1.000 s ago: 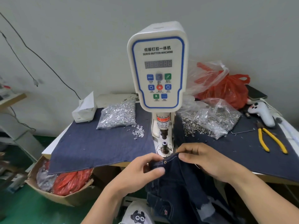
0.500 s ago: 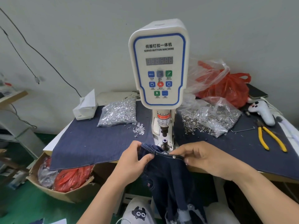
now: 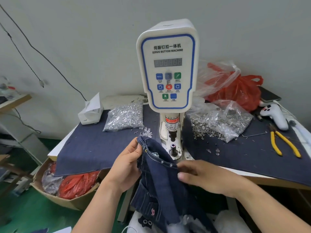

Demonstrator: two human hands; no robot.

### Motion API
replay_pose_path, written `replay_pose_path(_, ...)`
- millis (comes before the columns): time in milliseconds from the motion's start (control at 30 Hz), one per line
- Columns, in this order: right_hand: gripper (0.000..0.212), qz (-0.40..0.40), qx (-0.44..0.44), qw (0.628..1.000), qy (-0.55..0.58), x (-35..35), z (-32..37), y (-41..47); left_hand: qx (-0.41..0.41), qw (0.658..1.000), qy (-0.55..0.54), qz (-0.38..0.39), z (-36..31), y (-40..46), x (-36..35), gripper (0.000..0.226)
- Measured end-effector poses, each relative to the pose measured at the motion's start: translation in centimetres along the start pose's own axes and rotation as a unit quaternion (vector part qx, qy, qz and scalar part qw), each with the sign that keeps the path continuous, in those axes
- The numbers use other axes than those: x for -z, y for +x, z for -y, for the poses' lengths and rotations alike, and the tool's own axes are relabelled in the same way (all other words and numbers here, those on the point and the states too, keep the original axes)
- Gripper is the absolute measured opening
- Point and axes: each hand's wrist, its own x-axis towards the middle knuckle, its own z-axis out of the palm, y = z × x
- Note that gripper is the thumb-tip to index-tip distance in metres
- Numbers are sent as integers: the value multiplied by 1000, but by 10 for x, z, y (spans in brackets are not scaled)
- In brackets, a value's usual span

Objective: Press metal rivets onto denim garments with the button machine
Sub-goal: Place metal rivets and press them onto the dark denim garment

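Observation:
A white servo button machine [image 3: 168,64] stands at the table's middle, its lower die [image 3: 173,148] bare. Just left of the die I hold a dark denim garment [image 3: 159,182] that hangs down over the table's front edge. My left hand [image 3: 127,167] grips its upper seam, where a rivet shows. My right hand [image 3: 207,177] pinches the same seam lower right, near two more rivets. A clear bag of silver rivets [image 3: 124,116] lies left of the machine. An open bag of ring-shaped metal parts [image 3: 223,121] lies to the right.
Blue denim cloth [image 3: 94,152] covers the table. Yellow-handled pliers [image 3: 284,143], a white controller [image 3: 276,116] and a red plastic bag [image 3: 240,91] sit at the right. A white box [image 3: 90,110] sits back left. A cardboard box [image 3: 67,199] with red bags stands on the floor at left.
The garment has shifted left off the die, which now stands uncovered. My left hand rose and moved left with the seam; my right hand dropped lower along it.

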Motion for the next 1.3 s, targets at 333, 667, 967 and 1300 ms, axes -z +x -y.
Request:
replay_pose_path(333, 3, -132, 35, 981, 139, 25, -2, -10, -25, 983, 171, -55, -6, -4, 14, 29)
replay_pose_path(667, 13, -187, -44, 966, 173, 38, -11, -10, -9, 960, 275, -56, 2, 4, 1, 50)
replay_pose_path(967, 17, -345, -83, 911, -210, 55, -30, 17, -98, 875, 465, -86, 24, 17, 0, 27)
replay_pose_path(1300, 23, -336, -145, 822, -436, 78, -51, 42, 39, 968, 244, -29, 22, 9, 13, 35)
